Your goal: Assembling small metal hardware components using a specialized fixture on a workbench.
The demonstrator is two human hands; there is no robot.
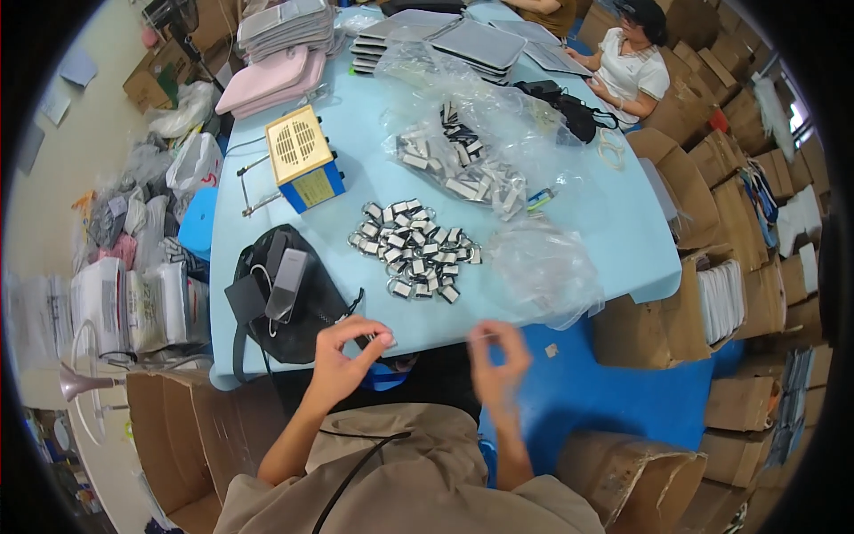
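The left hand point(341, 363) has thumb and forefinger pinched together on a small piece point(392, 341), pale and hard-looking, mostly hidden by the fingers, above the near edge of the table. The right hand point(500, 369) is level with it, fingers curled and blurred; whether it grips anything, I cannot tell. Just beyond the hands, on the smooth, pale blue table point(356, 236), lies a loose pile point(418, 249) of blocky white tags with dark loops. To its right, a crumpled clear bag point(547, 267) touches the tabletop; behind, a filmy sack point(463, 165) spills similar tags. Left of the pile sits a slack black bag point(311, 329), bearing a smooth grey slab point(290, 281), and farther back a boxy blue-and-yellow machine point(305, 160) with a slotted round grille.
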